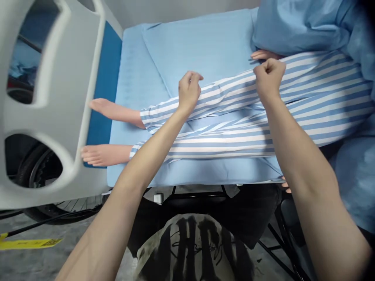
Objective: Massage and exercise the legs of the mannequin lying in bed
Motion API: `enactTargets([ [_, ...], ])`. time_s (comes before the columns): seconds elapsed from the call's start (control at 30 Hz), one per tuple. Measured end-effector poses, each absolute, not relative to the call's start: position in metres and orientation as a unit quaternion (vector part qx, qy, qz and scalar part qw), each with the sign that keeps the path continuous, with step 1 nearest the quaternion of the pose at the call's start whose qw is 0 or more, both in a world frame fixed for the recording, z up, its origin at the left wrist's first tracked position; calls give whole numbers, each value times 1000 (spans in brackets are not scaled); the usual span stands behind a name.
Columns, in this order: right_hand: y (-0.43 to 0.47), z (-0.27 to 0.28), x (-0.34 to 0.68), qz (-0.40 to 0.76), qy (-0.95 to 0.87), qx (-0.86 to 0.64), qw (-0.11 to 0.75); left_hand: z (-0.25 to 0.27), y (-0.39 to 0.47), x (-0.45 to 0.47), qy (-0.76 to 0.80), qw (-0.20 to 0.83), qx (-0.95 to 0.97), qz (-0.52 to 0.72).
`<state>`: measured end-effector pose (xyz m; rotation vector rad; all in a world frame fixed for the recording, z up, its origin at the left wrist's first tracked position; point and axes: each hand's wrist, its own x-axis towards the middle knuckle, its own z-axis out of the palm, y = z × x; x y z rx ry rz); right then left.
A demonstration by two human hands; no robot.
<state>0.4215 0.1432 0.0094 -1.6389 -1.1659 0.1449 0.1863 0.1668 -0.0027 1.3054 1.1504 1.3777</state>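
Note:
A figure with smooth, doll-like feet [108,155] lies on the bed, its legs in blue-and-white striped trousers [222,138]. Over the shin part of the far trouser leg is my left hand [190,89], fingers curled in and the index finger bent outward, with nothing visible in it. My right hand [268,76] makes a loose fist above the same leg near the thigh, beside the figure's far hand [265,54]. No cloth shows gathered in either hand. Whether they touch the trousers I cannot tell.
Light blue sheet [199,47] covers the mattress. At left stands the pale bed end board [79,50], with a wheel [43,166] behind it. Blue cloth [301,27] covers the figure's upper part at right. A black folding chair [196,195] stands by the near edge.

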Motion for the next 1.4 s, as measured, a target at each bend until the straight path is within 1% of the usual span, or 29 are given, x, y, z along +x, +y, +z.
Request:
enactTargets([
  [0.1,152,12,367,92,-526,-673,512,7,157,145,468,453,513,559],
  [0.3,184,29,222,192,-613,-578,504,46,160,90,467,409,471,627],
  [0.4,185,13,170,216,-622,-579,480,57,170,70,466,405,455,642],
  [0.5,180,-13,151,233,-614,-594,464,47,180,59,476,397,465,632],
  [0.63,190,-20,165,245,-600,-590,482,4,180,57,511,381,499,587],
  [0.73,205,-6,196,207,-602,-593,493,-28,171,57,566,343,543,516],
  [0.8,212,-2,219,173,-600,-605,493,-39,168,57,585,323,571,477],
  [0.87,213,-6,237,151,-585,-634,483,-41,170,58,583,324,576,473],
  [0.97,208,-25,249,143,-563,-671,461,-31,184,73,551,351,563,505],
  [1.07,205,-37,251,152,-563,-661,473,-19,200,106,509,381,545,546],
  [1.2,211,-23,267,151,-577,-645,478,-23,206,145,492,412,549,535],
  [1.3,211,-7,291,111,-610,-652,436,-36,204,149,493,417,582,495],
  [1.4,206,-9,311,93,-639,-662,380,-42,208,141,491,418,601,472],
])
